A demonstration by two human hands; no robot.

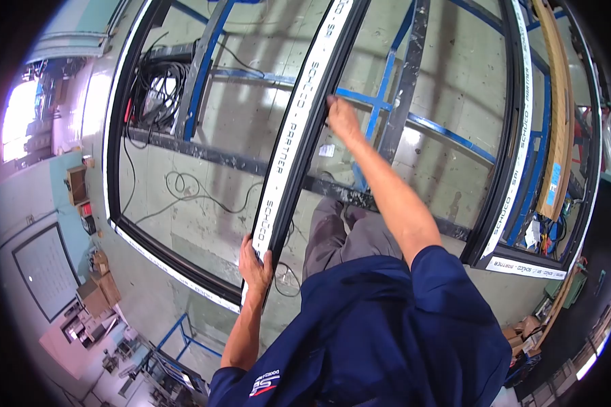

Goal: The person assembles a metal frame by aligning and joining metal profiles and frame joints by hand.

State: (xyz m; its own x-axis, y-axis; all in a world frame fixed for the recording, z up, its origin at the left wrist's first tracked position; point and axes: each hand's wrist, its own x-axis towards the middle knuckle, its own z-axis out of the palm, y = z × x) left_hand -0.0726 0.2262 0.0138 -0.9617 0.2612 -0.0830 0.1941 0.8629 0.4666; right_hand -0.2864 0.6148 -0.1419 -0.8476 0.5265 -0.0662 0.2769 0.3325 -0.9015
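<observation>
A dark window frame profile with white printed film (292,129) runs up the middle of the view, part of a large frame lying on a blue and grey metal stand. My left hand (255,268) lies over the profile near its lower end, the thumb on one side and the fingers on the other. Farther up, my right hand (342,117) is at the right edge of the profile, its fingers curled against the black edge. Whatever those fingertips may hold is too small to make out.
Blue and grey bars (380,95) of the stand show through the frame. Coiled black cables (157,91) lie at the left, with a loose cable on the floor. A wooden board (559,115) stands at the right. A whiteboard (41,268) hangs at the far left.
</observation>
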